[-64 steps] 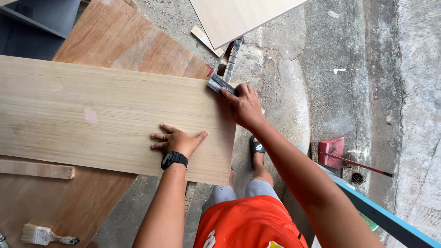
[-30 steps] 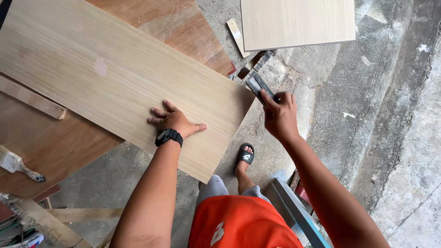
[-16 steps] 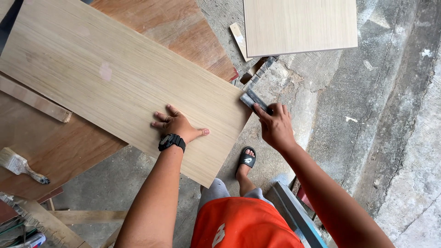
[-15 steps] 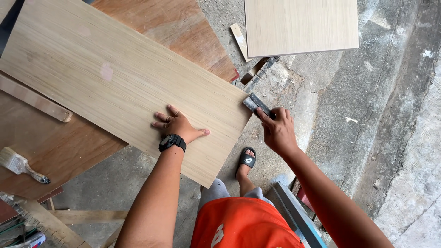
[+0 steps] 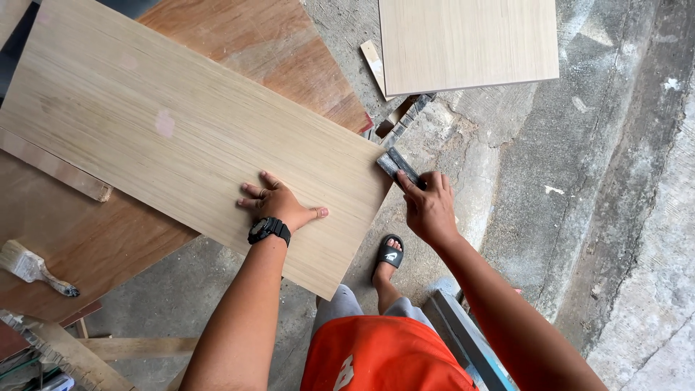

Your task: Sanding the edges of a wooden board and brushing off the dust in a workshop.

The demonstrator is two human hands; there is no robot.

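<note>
We see a long pale wood-grain panel point(image 5: 181, 137) lying diagonally on a reddish-brown plywood sheet point(image 5: 282, 51), its lower right end hanging out past the sheet over the concrete floor point(image 5: 579, 181). Surface is light beige w/ fine straight grain & one faint pinkish blotch near the middle.

Left hand point(image 5: 279, 206) lies flat on the panel near its overhanging end, fingers spread wide, palm down, gripping nothing; black wristwatch point(image 5: 268, 229) on the wrist. Right hand point(image 5: 428, 206) is closed round a small dark flat tool point(image 5: 397, 165), whose tip sits against the panel's short edge at the right corner.

No packages or signs we can make out. A 2nd pale panel point(image 5: 467, 42) lies on the floor top right, a thin wood offcut point(image 5: 374, 64) just beside it. A paintbrush point(image 5: 32, 266) rests on the plywood at left.
</note>
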